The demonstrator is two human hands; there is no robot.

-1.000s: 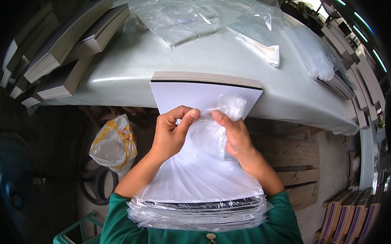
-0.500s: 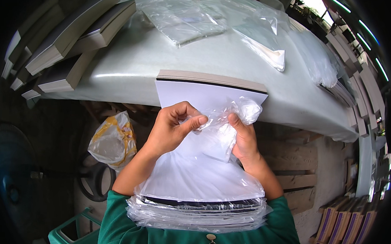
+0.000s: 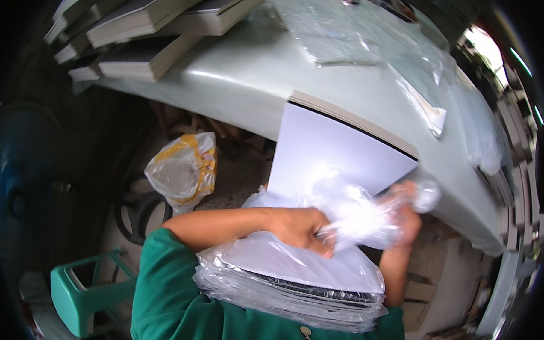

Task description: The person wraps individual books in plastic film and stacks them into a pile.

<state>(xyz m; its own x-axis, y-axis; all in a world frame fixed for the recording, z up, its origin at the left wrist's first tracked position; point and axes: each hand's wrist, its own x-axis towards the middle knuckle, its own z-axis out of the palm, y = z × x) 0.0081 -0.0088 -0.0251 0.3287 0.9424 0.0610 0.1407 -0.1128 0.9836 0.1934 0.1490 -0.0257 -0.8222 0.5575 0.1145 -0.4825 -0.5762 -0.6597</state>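
Note:
A crumpled clear plastic bag (image 3: 363,218) is bunched between my two hands, smeared by motion. My left hand (image 3: 301,229), its fingers curled, grips the bag's near-left side low over the stack. Farther right, my right hand (image 3: 407,216) is closed round the bag's other end, with a wad of plastic standing out past the fingers. Behind the bag, a thick book block (image 3: 343,143) with a white top sheet leans on the table edge. Against my body lies a pile of plastic-wrapped books (image 3: 294,292), its white top partly under my left hand.
Thick books (image 3: 154,57) are stacked on the covered table (image 3: 233,81) at the far left. Flat clear bags (image 3: 327,36) lie farther back. Below the table are a white bag with yellow tape (image 3: 185,173), a fan base (image 3: 141,210) and a green stool (image 3: 78,290).
My hands have moved apart: the left came down toward me, the right went rightward, stretching the bunched bag between them. The whole view has also turned, shifting the table rightward.

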